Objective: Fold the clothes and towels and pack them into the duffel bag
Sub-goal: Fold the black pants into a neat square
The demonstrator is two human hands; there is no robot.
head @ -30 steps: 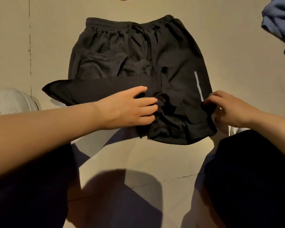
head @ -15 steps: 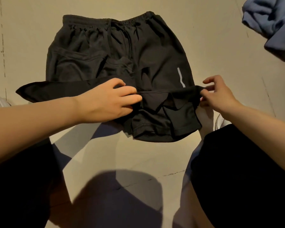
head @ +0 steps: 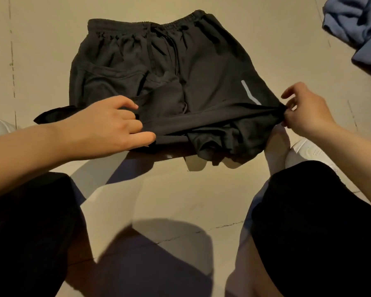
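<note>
Floor: pale, beige, with thin seam lines; carries everything in view.

Black shorts: spread flat on the floor, straight ahead of the person, between the two knees. Elastic waistband at the far edge, leg openings toward the person, so the garment points away, waist farthest. Long axis of the body runs near to far, tilted a little to the right at the far end. Drawstring hangs down from the waistband centre. Left-side pocket area rumpled. A pale reflective stripe slants on the right leg. The near hem is lifted and drawn into a taut band running left to right across the garment; below it, loose lining bunches on the floor.

Blue garment: crumpled heap at the far right corner, well apart from the shorts.

Person's knees in black cloth fill the lower corners. White shoe just beside the right knee.

Left hand: palm down on the near left part of the shorts, fingers curled, thumb and fingers clamping the hem band.

Right hand: at the right corner of the hem, thumb and forefinger pinching the fabric, other fingers raised and spread.
</note>
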